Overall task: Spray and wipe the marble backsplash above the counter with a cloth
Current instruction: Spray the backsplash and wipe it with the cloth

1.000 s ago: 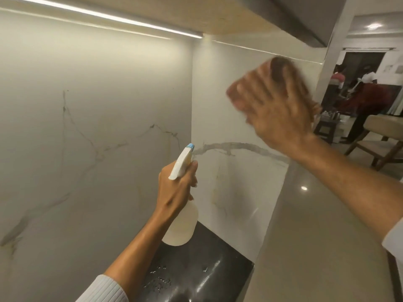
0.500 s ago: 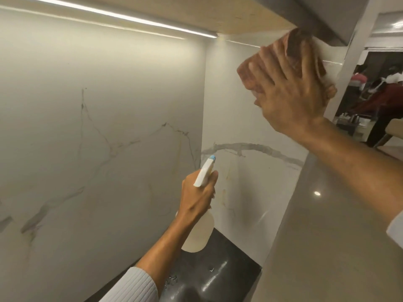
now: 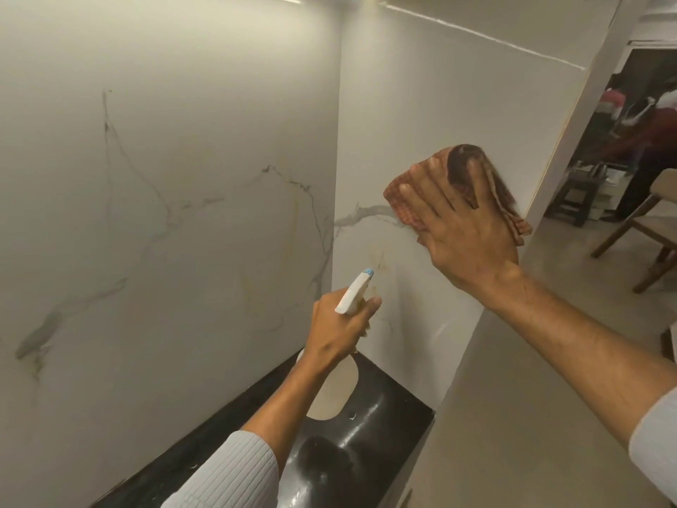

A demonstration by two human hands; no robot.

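The right hand lies flat, fingers spread, pressing a folded reddish-brown cloth against the marble backsplash at about two o'clock from the frame's centre. At six o'clock from it, the left hand is closed around the neck of a white spray bottle, nozzle aimed at the corner, above the glossy black desk.

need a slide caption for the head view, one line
Right hand presses cloth flat to marble backsplash; left hand holds spray bottle above black counter.
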